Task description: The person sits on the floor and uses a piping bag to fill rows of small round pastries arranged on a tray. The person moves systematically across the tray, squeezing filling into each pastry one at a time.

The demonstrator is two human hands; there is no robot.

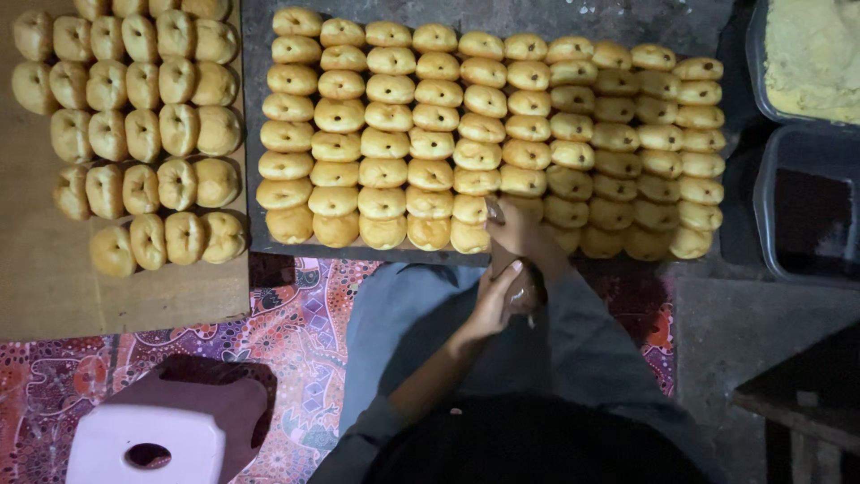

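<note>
Rows of golden round buns [430, 116], each with a small hole on top, fill a dark tray [254, 134]. My right hand [518, 231] reaches to the tray's front row and grips a bun [495, 211] at the near edge. Just below it, my left hand [495, 300] is closed around a small dark object [525, 296] that touches my right wrist. What the object is cannot be made out in the dim light. My grey-clad lap [403, 314] lies beneath both hands.
A brown board [54, 278] at left carries more buns [143, 134] lying on their sides. Two plastic tubs stand at right, one with pale yellow filling [811, 54], one dark [811, 211]. A pink stool [148, 444] sits on a patterned mat [296, 332]. A dark wooden corner [806, 394] is at lower right.
</note>
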